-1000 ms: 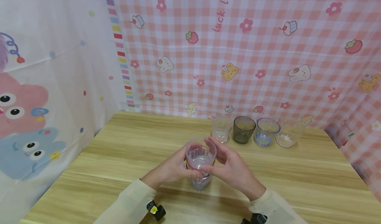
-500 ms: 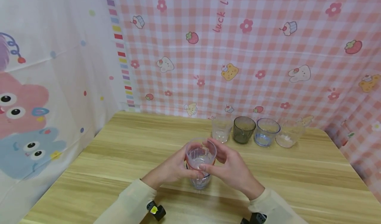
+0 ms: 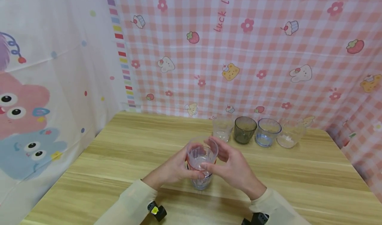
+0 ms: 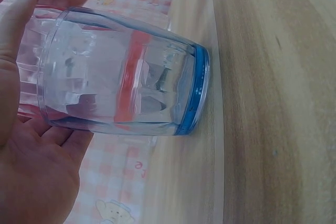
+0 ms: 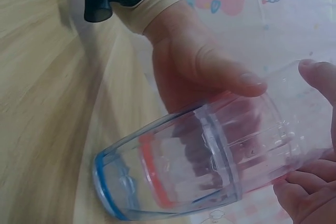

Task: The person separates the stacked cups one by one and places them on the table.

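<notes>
A stack of drinking glasses stands upright on the table in the head view. At the bottom is a glass with a blue base (image 4: 198, 90), resting on the wood. Nested in it is a pinkish-red glass (image 5: 257, 156), its red base showing through the lower wall. The uppermost is a clear glass (image 3: 202, 153), its lower part inside the red one. My left hand (image 3: 176, 168) curls round the stack at the red glass, thumb toward me. From the other side, my right hand (image 3: 237, 172) grips the clear glass, its thumb on the near wall.
A row at the back right holds a clear glass (image 3: 222, 130), a smoky grey glass (image 3: 244, 130), a blue-tinted glass (image 3: 267, 132) and another clear glass (image 3: 288, 135). Behind the wooden table (image 3: 125, 158) hangs a pink checked cloth (image 3: 185, 62).
The clear glass and my right hand have risen very slightly. The left hand, the lower glasses and the back row look unchanged.
</notes>
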A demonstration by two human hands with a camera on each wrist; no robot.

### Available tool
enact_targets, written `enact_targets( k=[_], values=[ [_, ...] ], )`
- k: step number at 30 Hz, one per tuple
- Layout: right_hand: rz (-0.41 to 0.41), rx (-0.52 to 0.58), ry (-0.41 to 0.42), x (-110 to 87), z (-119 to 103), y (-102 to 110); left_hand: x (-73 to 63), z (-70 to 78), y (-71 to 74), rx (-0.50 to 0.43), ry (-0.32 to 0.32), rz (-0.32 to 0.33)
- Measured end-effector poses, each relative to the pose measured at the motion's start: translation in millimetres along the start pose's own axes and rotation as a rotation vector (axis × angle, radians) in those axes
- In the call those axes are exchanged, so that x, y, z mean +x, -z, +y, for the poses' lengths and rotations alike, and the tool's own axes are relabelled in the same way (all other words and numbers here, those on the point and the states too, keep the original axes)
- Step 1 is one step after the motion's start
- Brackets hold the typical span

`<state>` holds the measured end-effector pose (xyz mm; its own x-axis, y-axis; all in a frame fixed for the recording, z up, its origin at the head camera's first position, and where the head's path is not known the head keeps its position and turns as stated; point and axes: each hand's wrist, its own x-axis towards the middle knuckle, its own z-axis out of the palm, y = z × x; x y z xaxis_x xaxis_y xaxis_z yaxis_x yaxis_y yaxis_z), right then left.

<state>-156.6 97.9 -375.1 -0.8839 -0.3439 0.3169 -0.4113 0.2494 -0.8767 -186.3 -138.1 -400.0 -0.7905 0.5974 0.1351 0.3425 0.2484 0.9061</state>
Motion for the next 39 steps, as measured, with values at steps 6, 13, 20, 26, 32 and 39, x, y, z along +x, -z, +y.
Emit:
enact_targets(
  k=[6, 13, 20, 26, 32, 39],
  values=[
    [-0.001, 0.014, 0.024, 1.8, -7, 3, 0.8, 0.0, 0.8, -0.019, -0.002, -0.013],
    [0.012, 0.036, 0.057, 4.7, -16, 8, 1.3, -1.7, -0.3, -0.063, -0.006, -0.023],
    [0.032, 0.042, 0.076, 5.9, -22, 14, 1.5, -2.3, -0.4, -0.061, -0.002, -0.023],
    [0.048, 0.046, 0.101, 7.8, -26, 17, 2.1, -2.0, -0.1, -0.078, -0.007, -0.022],
    [0.068, 0.049, 0.112, 7.9, -33, 21, 1.5, -0.8, -0.4, -0.065, 0.032, -0.016],
    [0.095, 0.031, 0.101, 4.7, -35, 28, 0.5, -1.3, -0.6, -0.040, 0.019, -0.014]
  ],
)
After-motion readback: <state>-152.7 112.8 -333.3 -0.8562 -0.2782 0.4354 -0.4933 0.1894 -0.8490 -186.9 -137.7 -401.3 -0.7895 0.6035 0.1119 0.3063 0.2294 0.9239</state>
